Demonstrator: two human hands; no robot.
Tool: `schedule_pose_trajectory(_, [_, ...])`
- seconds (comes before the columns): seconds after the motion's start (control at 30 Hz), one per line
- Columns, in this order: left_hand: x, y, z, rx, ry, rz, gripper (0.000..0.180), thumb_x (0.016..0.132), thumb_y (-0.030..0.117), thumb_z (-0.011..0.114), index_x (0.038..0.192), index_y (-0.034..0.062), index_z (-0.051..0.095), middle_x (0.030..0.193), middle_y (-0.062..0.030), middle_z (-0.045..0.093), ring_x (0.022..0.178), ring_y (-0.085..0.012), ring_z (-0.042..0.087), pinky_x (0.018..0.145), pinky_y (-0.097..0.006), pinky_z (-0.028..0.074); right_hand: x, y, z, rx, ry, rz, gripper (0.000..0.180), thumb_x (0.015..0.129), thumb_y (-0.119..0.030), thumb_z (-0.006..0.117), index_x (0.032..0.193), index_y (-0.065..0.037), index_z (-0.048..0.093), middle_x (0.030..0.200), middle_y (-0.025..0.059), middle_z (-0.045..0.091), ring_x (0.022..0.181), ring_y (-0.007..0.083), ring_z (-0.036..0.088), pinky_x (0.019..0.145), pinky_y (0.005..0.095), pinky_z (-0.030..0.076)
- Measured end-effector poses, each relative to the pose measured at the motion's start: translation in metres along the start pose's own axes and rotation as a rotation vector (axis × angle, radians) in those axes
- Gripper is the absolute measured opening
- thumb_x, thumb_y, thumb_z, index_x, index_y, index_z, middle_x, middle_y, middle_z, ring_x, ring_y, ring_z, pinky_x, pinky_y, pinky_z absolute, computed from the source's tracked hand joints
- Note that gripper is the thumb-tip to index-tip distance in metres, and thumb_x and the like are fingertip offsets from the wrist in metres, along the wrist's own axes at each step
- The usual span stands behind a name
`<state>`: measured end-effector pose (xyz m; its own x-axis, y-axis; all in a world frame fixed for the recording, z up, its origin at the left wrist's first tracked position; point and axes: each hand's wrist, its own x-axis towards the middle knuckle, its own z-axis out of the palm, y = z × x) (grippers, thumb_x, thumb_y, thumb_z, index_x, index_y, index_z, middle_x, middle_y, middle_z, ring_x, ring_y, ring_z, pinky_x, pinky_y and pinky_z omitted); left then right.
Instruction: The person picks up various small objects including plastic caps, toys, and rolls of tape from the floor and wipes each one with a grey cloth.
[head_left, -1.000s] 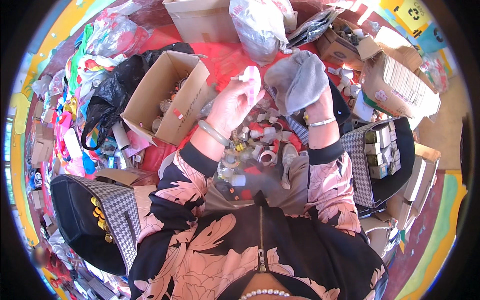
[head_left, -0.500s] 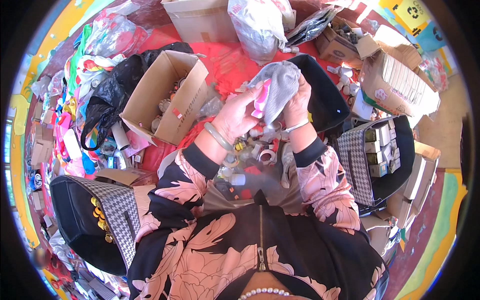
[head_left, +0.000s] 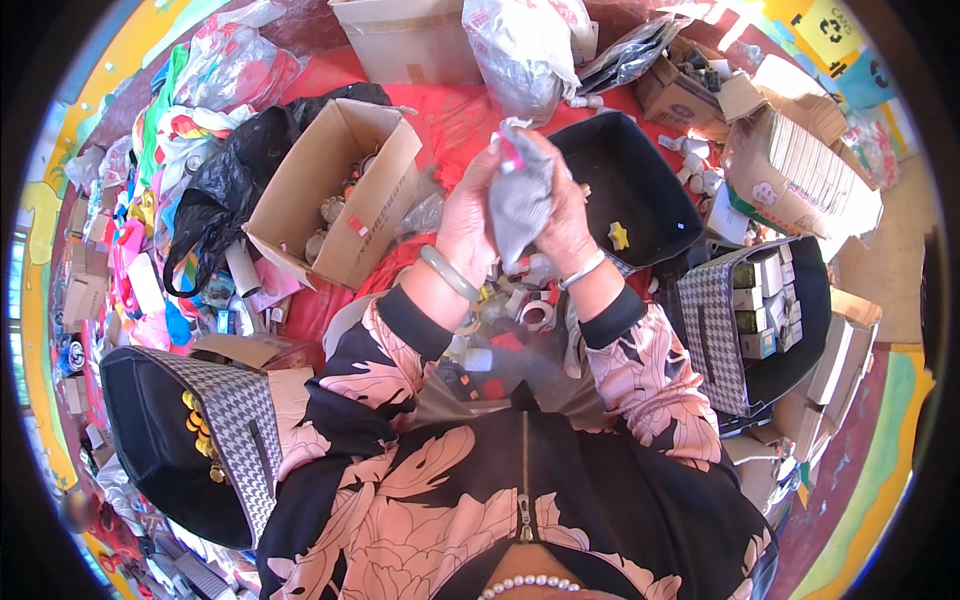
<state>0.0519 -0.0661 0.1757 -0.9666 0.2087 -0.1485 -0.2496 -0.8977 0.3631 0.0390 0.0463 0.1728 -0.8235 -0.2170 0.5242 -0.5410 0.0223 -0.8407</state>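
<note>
Left fingers (head_left: 482, 172) and right fingers (head_left: 566, 200) hold gray cloth (head_left: 521, 205), mostly hiding a pink-and-white object (head_left: 511, 154).

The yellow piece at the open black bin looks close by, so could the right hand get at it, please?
Probably yes: the yellow piece lies near the right hand, with nothing seen covering it, though that hand would likely have to let go of the grey cloth first.

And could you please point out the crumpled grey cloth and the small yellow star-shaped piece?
Crumpled grey cloth (head_left: 521, 202), head view: visible middle.
Small yellow star-shaped piece (head_left: 618, 236), head view: its centre.
</note>
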Motion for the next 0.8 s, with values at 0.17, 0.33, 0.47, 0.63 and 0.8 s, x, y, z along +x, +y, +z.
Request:
schedule_pose_trajectory(0.17, [-0.004, -0.001, 0.010, 0.240, -0.149, 0.120, 0.049, 0.085, 0.041, 0.058, 0.117, 0.0057, 0.047, 0.115, -0.0084, 0.052, 0.109, -0.0202, 0.047, 0.093, -0.038, 0.041, 0.017, 0.023, -0.027, 0.822, 0.409, 0.293, 0.022, 0.086, -0.011, 0.056, 0.107, -0.004, 0.054, 0.104, 0.0088, 0.061, 0.093, 0.0203, 0.060, 0.082, 0.0340, 0.050])
schedule_pose_trajectory(0.33, [-0.006, 0.006, 0.015, 0.184, -0.220, -0.132, 0.060, 0.090, 0.051, 0.039, 0.124, 0.0024, 0.039, 0.125, -0.0146, 0.046, 0.116, -0.0289, 0.046, 0.095, -0.047, 0.041, 0.019, 0.025, -0.036, 0.686, 0.302, 0.306, 0.022, 0.080, -0.003, 0.063, 0.101, -0.004, 0.060, 0.093, 0.0043, 0.064, 0.084, 0.0133, 0.061, 0.075, 0.0270, 0.050])
schedule_pose_trajectory(0.47, [-0.004, 0.011, 0.014, 0.116, -0.084, -0.245, 0.049, 0.092, 0.042, 0.041, 0.121, 0.0030, 0.041, 0.120, -0.0156, 0.050, 0.115, -0.0311, 0.047, 0.096, -0.052, 0.038, 0.017, 0.028, -0.034, 0.579, 0.227, 0.329, 0.025, 0.080, -0.004, 0.063, 0.105, -0.004, 0.058, 0.095, 0.0039, 0.064, 0.086, 0.0122, 0.060, 0.078, 0.0263, 0.049])
schedule_pose_trajectory(0.63, [0.005, 0.010, -0.006, -0.047, -0.155, -0.139, 0.042, 0.092, 0.039, 0.043, 0.118, 0.0058, 0.044, 0.119, -0.0120, 0.052, 0.111, -0.0261, 0.050, 0.094, -0.047, 0.040, 0.015, 0.006, -0.022, 0.588, -0.037, 0.238, 0.047, 0.079, 0.001, 0.062, 0.122, -0.008, 0.045, 0.114, 0.0056, 0.056, 0.103, 0.0122, 0.053, 0.091, 0.0264, 0.042])
schedule_pose_trajectory(0.8, [-0.005, 0.005, 0.005, 0.121, -0.055, -0.035, 0.039, 0.092, 0.036, 0.044, 0.119, 0.0074, 0.045, 0.117, -0.0071, 0.053, 0.105, -0.0196, 0.053, 0.090, -0.038, 0.043, 0.006, 0.018, -0.008, 0.438, 0.018, 0.250, 0.041, 0.078, 0.000, 0.063, 0.116, -0.006, 0.048, 0.112, 0.0045, 0.056, 0.103, 0.0120, 0.052, 0.092, 0.0256, 0.041])
